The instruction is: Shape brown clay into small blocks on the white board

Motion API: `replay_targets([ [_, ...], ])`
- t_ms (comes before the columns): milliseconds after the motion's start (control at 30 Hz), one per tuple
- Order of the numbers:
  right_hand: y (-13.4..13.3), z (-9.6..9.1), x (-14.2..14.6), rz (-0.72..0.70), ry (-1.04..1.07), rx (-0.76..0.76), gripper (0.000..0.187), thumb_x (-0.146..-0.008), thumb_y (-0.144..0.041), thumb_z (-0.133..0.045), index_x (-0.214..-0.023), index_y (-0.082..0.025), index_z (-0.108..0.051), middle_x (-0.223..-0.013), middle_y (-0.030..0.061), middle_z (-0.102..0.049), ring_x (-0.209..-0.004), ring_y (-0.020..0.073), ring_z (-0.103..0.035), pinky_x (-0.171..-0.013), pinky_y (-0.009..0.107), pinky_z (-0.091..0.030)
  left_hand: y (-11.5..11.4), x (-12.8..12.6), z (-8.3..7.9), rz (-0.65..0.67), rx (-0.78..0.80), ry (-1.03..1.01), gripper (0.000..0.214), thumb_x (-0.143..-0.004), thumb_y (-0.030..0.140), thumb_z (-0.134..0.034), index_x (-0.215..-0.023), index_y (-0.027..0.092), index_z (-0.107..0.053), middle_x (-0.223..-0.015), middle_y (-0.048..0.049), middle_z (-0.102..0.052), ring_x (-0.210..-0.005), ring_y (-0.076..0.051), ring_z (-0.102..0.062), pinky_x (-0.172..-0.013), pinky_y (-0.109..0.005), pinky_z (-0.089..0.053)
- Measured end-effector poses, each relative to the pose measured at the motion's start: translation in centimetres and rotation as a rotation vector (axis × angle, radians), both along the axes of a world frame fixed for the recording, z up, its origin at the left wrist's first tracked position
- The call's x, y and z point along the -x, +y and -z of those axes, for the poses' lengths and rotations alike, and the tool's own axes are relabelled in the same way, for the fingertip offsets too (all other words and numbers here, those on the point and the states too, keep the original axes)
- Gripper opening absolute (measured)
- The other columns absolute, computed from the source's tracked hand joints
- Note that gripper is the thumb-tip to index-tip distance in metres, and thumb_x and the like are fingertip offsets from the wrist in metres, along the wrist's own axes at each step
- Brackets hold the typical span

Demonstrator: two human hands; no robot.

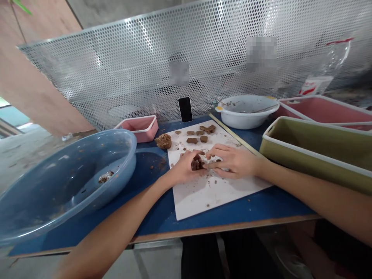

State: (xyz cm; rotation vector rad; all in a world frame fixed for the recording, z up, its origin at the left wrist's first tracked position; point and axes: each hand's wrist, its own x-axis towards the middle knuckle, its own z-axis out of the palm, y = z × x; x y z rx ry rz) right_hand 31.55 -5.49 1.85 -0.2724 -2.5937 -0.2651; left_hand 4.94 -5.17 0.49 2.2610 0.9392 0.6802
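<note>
My left hand [188, 167] curls around a dark brown, clay-like lump [197, 163], low over a white board [192, 203]. Fingers apart, my right hand [229, 161] reaches in from the right, and one fingertip appears to touch the lump's side. Crumbs of the same brown stuff are scattered on the board around both hands. Farther back on the board lie several small brown blocks, among them a squared one [192, 140] and a shorter one [204, 139]. A bigger rough brown clump [163, 141] sits at the board's left edge.
A large blue basin [122, 155] stands at left, a small pink bin [149, 133] behind it. A phone [185, 109] leans against the perforated metal screen [139, 69]. To the right are a pale stick [232, 133], a white basin [247, 121], a green trough [314, 155] and a pink trough [334, 110].
</note>
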Motion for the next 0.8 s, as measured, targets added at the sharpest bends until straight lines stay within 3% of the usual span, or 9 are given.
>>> replay_targets([
  [233,-0.01,-0.18,-0.12,-0.042,0.038,0.032,0.026,-0.108,-0.023,-0.056,-0.12,-0.02,-0.079,-0.121,0.0144,-0.065,-0.113,0.0261,-0.058,-0.101,0.045,-0.054,0.09,0.04,0.26,0.022,0.058,-0.032,0.048,-0.088,0.047,-0.082,-0.124,0.022,-0.062,-0.094,-0.0037,-0.07,-0.077,-0.02,-0.064,-0.069,-0.032,-0.051],
  [667,-0.04,-0.08,-0.02,0.011,-0.003,0.09,0.029,-0.109,-0.027,-0.054,-0.124,-0.019,-0.078,-0.12,0.0149,-0.065,-0.112,0.0273,-0.057,-0.103,0.048,-0.053,0.07,0.28,0.17,0.0,-0.009,0.014,0.053,-0.087,0.051,-0.083,-0.127,0.022,-0.062,-0.092,-0.0023,-0.068,-0.084,-0.022,-0.064,-0.08,-0.036,-0.051],
  [800,-0.05,-0.25,-0.03,-0.006,0.004,0.119,0.029,-0.109,-0.026,-0.054,-0.123,-0.017,-0.078,-0.12,0.016,-0.065,-0.112,0.0274,-0.059,-0.104,0.048,-0.053,0.09,0.29,0.14,0.019,0.022,-0.003,0.054,-0.089,0.053,-0.082,-0.128,0.023,-0.061,-0.093,-0.0026,-0.069,-0.081,-0.022,-0.063,-0.075,-0.034,-0.05],
])
